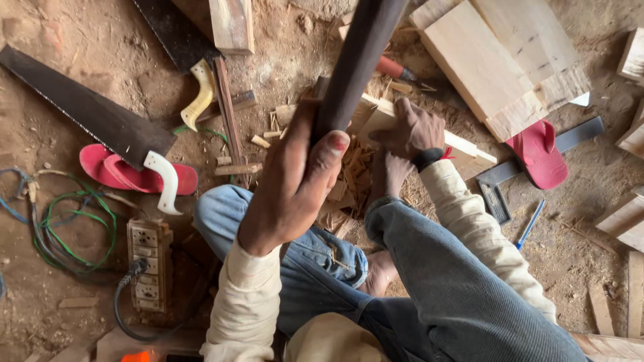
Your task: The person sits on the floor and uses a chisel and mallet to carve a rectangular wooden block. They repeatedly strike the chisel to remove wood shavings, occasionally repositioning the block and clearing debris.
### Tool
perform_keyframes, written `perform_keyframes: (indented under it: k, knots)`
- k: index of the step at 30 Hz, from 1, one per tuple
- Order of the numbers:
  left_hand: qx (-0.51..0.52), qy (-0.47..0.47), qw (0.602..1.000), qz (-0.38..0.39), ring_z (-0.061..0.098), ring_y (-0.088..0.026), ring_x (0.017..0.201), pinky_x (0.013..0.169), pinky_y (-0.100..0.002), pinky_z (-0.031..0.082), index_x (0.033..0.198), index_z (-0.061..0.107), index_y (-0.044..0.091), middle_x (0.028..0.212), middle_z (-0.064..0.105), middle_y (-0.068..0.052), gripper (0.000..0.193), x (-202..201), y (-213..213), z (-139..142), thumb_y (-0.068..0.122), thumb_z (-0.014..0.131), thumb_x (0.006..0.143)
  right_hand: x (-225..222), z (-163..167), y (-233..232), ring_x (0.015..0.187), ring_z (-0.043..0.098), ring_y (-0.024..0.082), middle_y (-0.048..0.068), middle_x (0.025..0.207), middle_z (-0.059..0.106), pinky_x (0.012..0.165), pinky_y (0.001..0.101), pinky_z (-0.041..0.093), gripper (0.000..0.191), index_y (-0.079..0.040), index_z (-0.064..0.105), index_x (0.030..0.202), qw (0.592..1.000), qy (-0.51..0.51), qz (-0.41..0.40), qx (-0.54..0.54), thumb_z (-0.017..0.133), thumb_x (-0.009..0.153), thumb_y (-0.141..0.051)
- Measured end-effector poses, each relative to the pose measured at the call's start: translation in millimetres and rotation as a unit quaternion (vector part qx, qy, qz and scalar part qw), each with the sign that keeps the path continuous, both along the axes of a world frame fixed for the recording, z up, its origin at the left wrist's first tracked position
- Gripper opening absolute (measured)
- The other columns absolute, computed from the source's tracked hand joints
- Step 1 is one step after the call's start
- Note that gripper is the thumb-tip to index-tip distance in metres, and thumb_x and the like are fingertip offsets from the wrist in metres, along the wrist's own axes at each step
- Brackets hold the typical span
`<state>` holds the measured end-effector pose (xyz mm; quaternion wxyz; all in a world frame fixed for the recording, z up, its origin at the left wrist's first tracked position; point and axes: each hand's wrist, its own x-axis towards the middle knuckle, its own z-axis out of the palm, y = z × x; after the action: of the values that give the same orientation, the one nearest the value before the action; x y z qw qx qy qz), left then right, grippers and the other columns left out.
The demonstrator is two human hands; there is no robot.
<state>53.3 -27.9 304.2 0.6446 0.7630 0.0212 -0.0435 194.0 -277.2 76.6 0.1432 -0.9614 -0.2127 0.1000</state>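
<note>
Gripping a dark handle [355, 60], left hand [295, 181] is closed around its lower end, thumb up; the handle runs up past the top edge. Right hand [410, 131] lies flat, fingers bent, pressing a pale wood block [463, 144] on the dirt floor [67, 302], just right of the left hand. Chips [349, 167] sit between the hands. Left of the left hand: saw [100, 121], red sandal [134, 173], socket strip [149, 265]. Right of the right hand: second sandal [540, 153], planks [500, 57].
</note>
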Motion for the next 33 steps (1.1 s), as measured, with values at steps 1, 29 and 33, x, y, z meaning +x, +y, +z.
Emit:
perform_keyframes:
  k: [1,29,33]
  knots:
    - [0.0,0.009,1.0,-0.007,0.051,-0.008,0.054,0.044,-0.028,0.046,0.123,0.048,0.006,0.07,0.049,0.002,0.036,-0.5,-3.1,-12.1,0.04,0.04,0.113,0.6,0.7,0.7,0.054,0.058,0.024,0.009,0.075,0.068,0.054,0.0419,0.042,0.078,-0.014,0.051,0.099,1.0,0.015,-0.007,-0.021,0.08,0.071,-0.081]
    - [0.07,0.141,0.984,0.078,0.049,-0.008,0.043,0.03,-0.028,0.042,0.118,0.052,0.007,0.07,0.055,0.002,0.03,-3.1,2.5,-87.0,0.033,0.043,0.107,7.2,2.1,1.2,0.066,0.064,0.027,0.009,0.086,0.071,0.059,0.0455,0.046,0.078,-0.014,0.057,0.105,1.0,0.007,0.007,0.002,0.081,0.069,-0.079]
    - [-0.035,0.019,0.999,0.024,0.047,-0.007,0.049,0.037,-0.026,0.043,0.122,0.05,0.006,0.07,0.048,0.002,0.037,8.5,20.1,-25.0,0.041,0.038,0.113,4.6,11.2,3.3,0.064,0.064,0.025,0.008,0.083,0.071,0.058,0.0432,0.045,0.078,-0.014,0.056,0.103,0.999,0.027,-0.012,-0.035,0.08,0.068,-0.08]
